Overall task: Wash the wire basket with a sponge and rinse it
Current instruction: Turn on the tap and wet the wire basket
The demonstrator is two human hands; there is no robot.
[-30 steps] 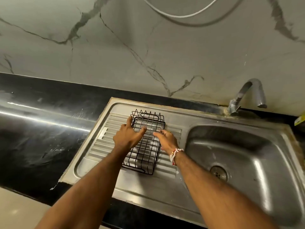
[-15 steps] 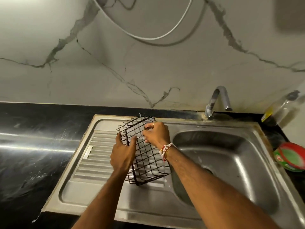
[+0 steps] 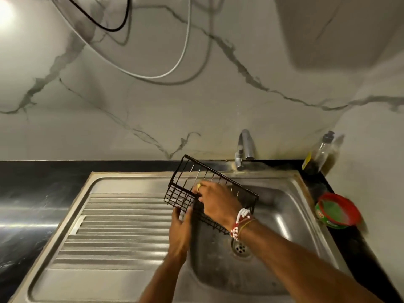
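Black rectangular wire basket [image 3: 179,194], tilted over the sink [image 3: 283,206], seemingly clean.

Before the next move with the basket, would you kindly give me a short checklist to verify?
1. Grip on the wire basket: ok; right hand grips it from above, left hand holds its lower corner.
2. Basket over the basin: ok, held tilted.
3. Water at the tap: not ok, none seen running.
4. Sponge within reach: cannot tell, none in view.
5. Drain uncovered: ok.
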